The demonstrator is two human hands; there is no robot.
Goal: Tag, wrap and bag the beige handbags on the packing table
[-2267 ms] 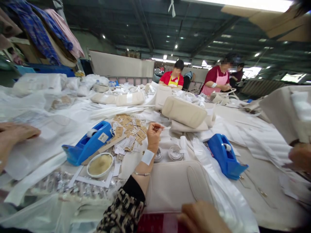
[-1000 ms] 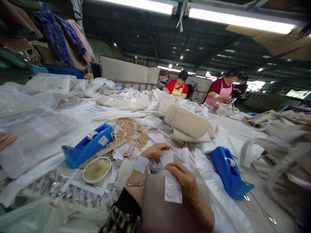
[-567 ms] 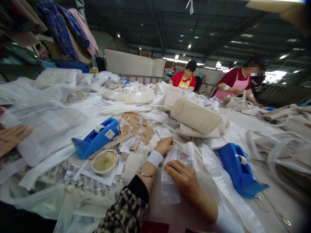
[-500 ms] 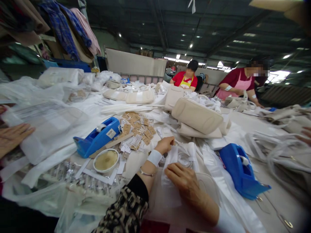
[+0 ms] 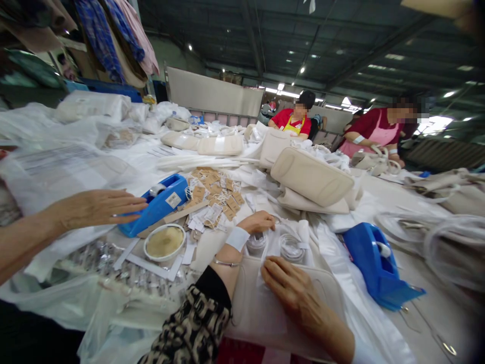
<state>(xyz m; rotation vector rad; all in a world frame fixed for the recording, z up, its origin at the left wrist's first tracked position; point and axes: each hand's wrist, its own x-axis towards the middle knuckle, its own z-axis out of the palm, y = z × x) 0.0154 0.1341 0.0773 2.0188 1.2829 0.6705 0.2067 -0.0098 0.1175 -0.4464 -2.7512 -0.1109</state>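
A beige bag point(image 5: 248, 298) lies flat before me. Over it runs a translucent white sheet point(image 5: 272, 245), between two coils of pale, wrapped strap point(image 5: 291, 247) at the bag's far edge. My left hand point(image 5: 258, 221), with a white band on its wrist, pinches the sheet's far end; the fingertips are partly hidden. Nearer to me, my right hand point(image 5: 297, 290) lies across the bag with bent fingers gripping the sheet's right edge.
Another person's hand point(image 5: 102, 208) reaches in from the left by a blue tape dispenser point(image 5: 159, 202). Brown tags point(image 5: 212, 189) and a round dish point(image 5: 164, 242) sit beside it. A second blue dispenser point(image 5: 379, 265) stands at right. Stacked beige bags point(image 5: 312, 177) lie beyond; two people work behind.
The other person's hand has moved right, from the plastic-wrapped item toward the left blue dispenser. My left hand has shifted slightly; both coils now show more. A hand at the right edge has left view.
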